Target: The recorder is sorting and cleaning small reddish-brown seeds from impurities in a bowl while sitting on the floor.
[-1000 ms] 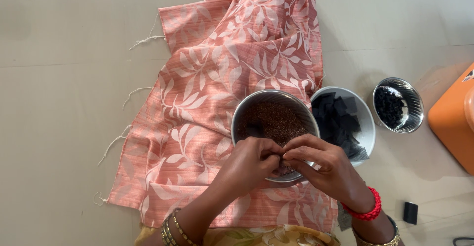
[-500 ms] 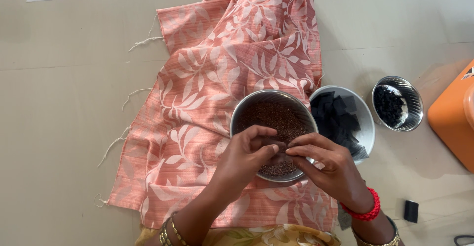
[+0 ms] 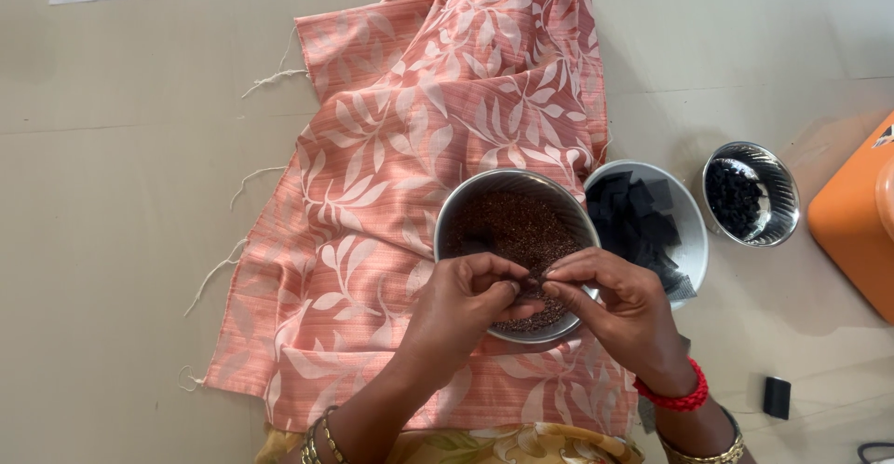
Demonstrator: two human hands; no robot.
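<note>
Since half a second earlier, both hands were shifted little: left hand [image 3: 466, 301] and right hand [image 3: 619, 306], fingertips pinched around something tiny and unclear, were held over the seed-filled steel bowl [image 3: 515, 225], much seed unprocessed.

Orange box [image 3: 852, 217] cut off at right edge — pinched thing between hands hidden.

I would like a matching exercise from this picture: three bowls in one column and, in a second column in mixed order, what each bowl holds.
Things:
1. bowl under the hands
2. middle bowl
3. far-right bowl

Contents:
a. small black lumps
b. reddish-brown grains
c. flat black squares

Pairs: 1-b, 2-c, 3-a
</note>
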